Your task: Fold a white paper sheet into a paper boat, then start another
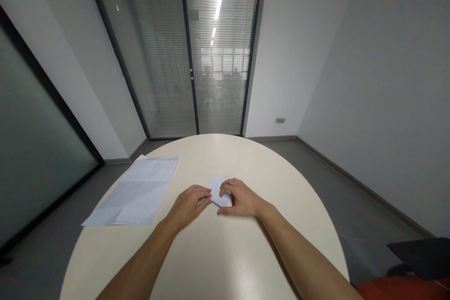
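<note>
A small folded piece of white paper (216,183) lies on the round table between my two hands. My left hand (190,202) has its thumb and fingers closed on the paper's left edge. From the other side, my right hand (242,198) curls its fingers over the paper's right part, with the thumb by its near edge. Part of the paper is hidden under the right fingers.
Large creased sheets of white paper (144,187) lie at the table's left side. The cream round table (207,258) has its far edge near a glass partition with blinds (165,79). A red and black object (397,286) is at the lower right.
</note>
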`<state>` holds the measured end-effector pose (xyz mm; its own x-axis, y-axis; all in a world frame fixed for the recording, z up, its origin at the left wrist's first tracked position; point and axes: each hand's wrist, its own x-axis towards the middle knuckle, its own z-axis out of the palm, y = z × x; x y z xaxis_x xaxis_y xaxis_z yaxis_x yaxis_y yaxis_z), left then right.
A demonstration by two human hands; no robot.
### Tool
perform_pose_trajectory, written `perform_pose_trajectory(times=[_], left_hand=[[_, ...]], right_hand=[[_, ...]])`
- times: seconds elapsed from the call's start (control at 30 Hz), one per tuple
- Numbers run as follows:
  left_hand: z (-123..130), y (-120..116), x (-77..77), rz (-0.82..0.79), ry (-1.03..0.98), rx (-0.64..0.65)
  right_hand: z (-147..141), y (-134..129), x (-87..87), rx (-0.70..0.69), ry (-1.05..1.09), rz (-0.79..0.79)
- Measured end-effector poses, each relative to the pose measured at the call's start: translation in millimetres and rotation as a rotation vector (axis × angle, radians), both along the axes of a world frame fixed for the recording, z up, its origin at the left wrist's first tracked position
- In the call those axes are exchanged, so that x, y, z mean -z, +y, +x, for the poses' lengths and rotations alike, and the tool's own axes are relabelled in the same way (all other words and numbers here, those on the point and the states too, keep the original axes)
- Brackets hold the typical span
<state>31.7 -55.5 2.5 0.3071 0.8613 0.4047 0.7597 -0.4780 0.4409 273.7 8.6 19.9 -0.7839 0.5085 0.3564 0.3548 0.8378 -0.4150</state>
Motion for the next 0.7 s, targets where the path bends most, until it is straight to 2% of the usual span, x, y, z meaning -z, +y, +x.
perform_pose_trajectory(times=[0.47, 0.7], left_hand=[[2.7, -4.0, -6.2, -0.048, 0.035, -0.041], [3.9, -4.1, -9.0, -0.069, 0.094, -0.095]], right_hand=[[2.3, -0.5, -1.9, -0.004, 0.017, -0.021], [2.9, 2.4, -0.1, 0.091, 0.021, -0.085]])
